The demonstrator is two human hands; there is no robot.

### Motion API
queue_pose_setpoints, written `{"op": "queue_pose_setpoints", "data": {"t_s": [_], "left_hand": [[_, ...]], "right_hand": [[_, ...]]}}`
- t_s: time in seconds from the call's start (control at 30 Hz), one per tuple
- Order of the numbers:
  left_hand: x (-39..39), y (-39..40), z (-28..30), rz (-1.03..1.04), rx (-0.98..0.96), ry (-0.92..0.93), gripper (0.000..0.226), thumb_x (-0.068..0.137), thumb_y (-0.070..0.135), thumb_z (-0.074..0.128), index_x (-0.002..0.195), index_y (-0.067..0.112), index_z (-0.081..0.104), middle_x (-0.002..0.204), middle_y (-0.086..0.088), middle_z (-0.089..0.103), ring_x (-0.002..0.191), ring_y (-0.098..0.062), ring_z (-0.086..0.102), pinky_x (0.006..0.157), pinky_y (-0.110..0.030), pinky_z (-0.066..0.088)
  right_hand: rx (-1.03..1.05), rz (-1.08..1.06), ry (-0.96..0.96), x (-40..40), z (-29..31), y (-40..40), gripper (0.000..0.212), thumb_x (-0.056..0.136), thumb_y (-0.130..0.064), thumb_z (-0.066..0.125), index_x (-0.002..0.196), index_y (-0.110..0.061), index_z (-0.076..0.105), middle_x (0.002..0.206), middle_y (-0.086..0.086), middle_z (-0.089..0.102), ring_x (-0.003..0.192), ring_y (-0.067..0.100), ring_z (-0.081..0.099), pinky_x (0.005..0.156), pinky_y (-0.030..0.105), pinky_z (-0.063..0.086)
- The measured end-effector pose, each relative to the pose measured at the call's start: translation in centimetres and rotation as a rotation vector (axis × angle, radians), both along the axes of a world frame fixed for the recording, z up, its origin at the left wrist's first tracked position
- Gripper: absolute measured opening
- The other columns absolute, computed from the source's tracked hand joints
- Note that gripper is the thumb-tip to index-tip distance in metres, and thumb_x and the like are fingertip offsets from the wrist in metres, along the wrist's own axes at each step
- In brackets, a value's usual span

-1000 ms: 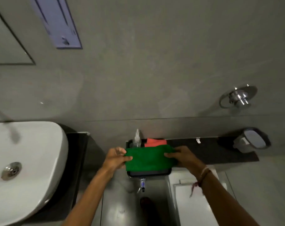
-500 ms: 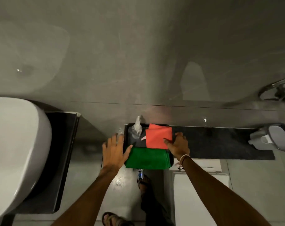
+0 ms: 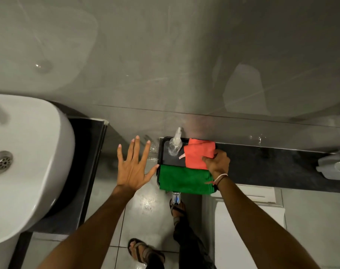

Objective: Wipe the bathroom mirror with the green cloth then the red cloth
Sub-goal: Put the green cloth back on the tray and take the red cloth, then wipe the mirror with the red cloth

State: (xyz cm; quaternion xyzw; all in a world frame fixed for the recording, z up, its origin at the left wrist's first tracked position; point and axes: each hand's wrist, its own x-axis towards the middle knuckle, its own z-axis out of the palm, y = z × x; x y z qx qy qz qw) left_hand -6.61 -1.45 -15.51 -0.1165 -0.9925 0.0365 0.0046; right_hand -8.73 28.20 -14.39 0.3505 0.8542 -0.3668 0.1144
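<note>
I am looking down at a black tray [image 3: 159, 152] sitting on the left end of a dark ledge [image 3: 272, 166] against the grey wall [image 3: 165, 65].

1. Right hand [image 3: 216, 164]: I am seeing the fingers curled and pinching the right edge of the folded red cloth [image 3: 198, 155]. The cloth is lying in the far half of the tray, and the hand is resting on its near right corner. A thread band [image 3: 220, 177] is sitting on the wrist.

2. Left hand [image 3: 133, 169]: it is hovering spread wide, fingers fanned, holding nothing. It is sitting just left of the tray, with the thumb tip reaching close to the tray's left rim; I cannot tell whether it is touching.

3. Green cloth [image 3: 184, 179]: it is lying folded flat in the near half of the tray, its far edge meeting the red cloth.

4. Clear spray bottle [image 3: 175, 144]: it is standing in the far left corner of the tray, just beside the red cloth.

5. White washbasin [image 3: 29, 162]: it is sitting well apart to the left, its drain [image 3: 1, 162] showing.

The mirror is not showing in this view.
</note>
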Motion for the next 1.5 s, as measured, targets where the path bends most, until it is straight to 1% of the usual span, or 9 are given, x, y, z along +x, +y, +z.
{"op": "queue_pose_setpoints", "data": {"t_s": [0.17, 0.3, 0.4, 0.63, 0.9, 1.13, 1.3, 1.4, 1.5], "left_hand": [[-1.1, 0.1, 6.6, -0.084, 0.007, 0.215, 0.081, 0.093, 0.072, 0.034, 0.155, 0.020, 0.037, 0.153, -0.023, 0.047, 0.133, -0.037, 0.057, 0.112, -0.065, 0.035], [-3.1, 0.7, 16.5, -0.227, 0.267, 0.430, 0.065, 0.098, 0.062, 0.038, 0.132, 0.013, 0.064, 0.127, -0.016, 0.067, 0.110, -0.035, 0.067, 0.094, -0.048, 0.049], [-4.3, 1.5, 25.2, -0.286, 0.762, 0.404, 0.053, 0.102, 0.051, 0.037, 0.125, 0.012, 0.065, 0.123, -0.009, 0.066, 0.113, -0.026, 0.065, 0.095, -0.040, 0.052], [-2.8, 0.5, 42.8, -0.064, 2.541, -0.378, 0.067, 0.093, 0.053, 0.042, 0.135, 0.005, 0.061, 0.136, -0.019, 0.064, 0.128, -0.034, 0.059, 0.108, -0.048, 0.047], [-0.8, -7.2, 52.2, 0.013, 2.921, -0.004, 0.061, 0.097, 0.044, 0.047, 0.124, -0.008, 0.063, 0.113, -0.033, 0.073, 0.103, -0.047, 0.071, 0.092, -0.061, 0.047], [-3.1, -15.4, 64.9, -0.263, 2.643, 0.786, 0.050, 0.103, 0.047, 0.039, 0.120, 0.010, 0.068, 0.087, -0.012, 0.082, 0.070, -0.027, 0.079, 0.075, -0.045, 0.054], [-9.1, -15.0, 79.4, -0.381, 1.453, 1.294, 0.052, 0.106, 0.041, 0.037, 0.156, 0.046, 0.021, 0.154, 0.012, 0.046, 0.120, -0.020, 0.065, 0.089, -0.038, 0.061], [-15.2, -14.1, 83.4, -0.189, 0.714, 1.322, 0.056, 0.107, 0.039, 0.034, 0.159, 0.041, 0.014, 0.172, -0.004, 0.010, 0.160, -0.028, 0.011, 0.127, -0.059, 0.018], [-18.2, -15.2, 83.9, -0.085, 0.405, 1.449, 0.058, 0.103, 0.049, 0.026, 0.159, 0.039, 0.017, 0.173, -0.003, 0.005, 0.161, -0.021, -0.002, 0.130, -0.052, 0.002]], "right_hand": [[-0.058, 0.065, 0.276, 1.4, 7.2, 2.9, 0.041, 0.069, -0.009, 0.089, 0.102, 0.011, 0.076, 0.093, 0.021, 0.074, 0.080, 0.020, 0.065, 0.066, 0.018, 0.046], [-0.112, 0.404, 0.365, 1.4, 18.1, 4.0, 0.010, 0.081, -0.005, 0.087, 0.087, -0.007, 0.079, 0.075, 0.004, 0.073, 0.073, 0.009, 0.058, 0.066, 0.035, 0.044], [-0.164, 0.677, 0.472, 0.7, 29.0, 1.7, 0.026, 0.081, -0.010, 0.085, 0.079, -0.031, 0.069, 0.063, -0.022, 0.069, 0.059, -0.010, 0.056, 0.062, 0.022, 0.047], [-0.419, 0.964, 0.830, -1.8, 48.5, -11.0, 0.010, 0.092, -0.018, 0.071, 0.100, -0.023, 0.066, 0.083, -0.024, 0.072, 0.073, -0.012, 0.062, 0.069, 0.005, 0.050], [0.230, 1.069, 1.266, -6.2, 58.9, -24.1, 0.035, 0.083, -0.044, 0.082, 0.115, -0.029, 0.075, 0.131, -0.004, 0.057, 0.132, 0.019, 0.045, 0.116, 0.042, 0.043], [0.595, 0.611, 1.803, -9.0, 73.2, -26.6, 0.044, 0.091, -0.033, 0.073, 0.132, -0.020, 0.068, 0.142, 0.010, 0.060, 0.132, 0.031, 0.053, 0.107, 0.040, 0.045], [1.074, 0.487, 1.583, -12.9, 79.7, -28.3, 0.073, 0.106, -0.047, 0.041, 0.168, -0.016, 0.020, 0.176, 0.022, 0.010, 0.165, 0.038, 0.012, 0.135, 0.053, 0.011], [1.210, 0.432, 1.617, -15.0, 79.2, -29.4, 0.070, 0.108, -0.049, 0.022, 0.170, -0.021, 0.005, 0.175, 0.026, -0.004, 0.165, 0.040, -0.001, 0.135, 0.055, 0.003], [1.248, 0.326, 1.660, -16.4, 79.0, -30.4, 0.071, 0.105, -0.050, 0.017, 0.169, -0.022, 0.010, 0.175, 0.027, 0.003, 0.165, 0.040, 0.005, 0.134, 0.057, 0.007]]}}
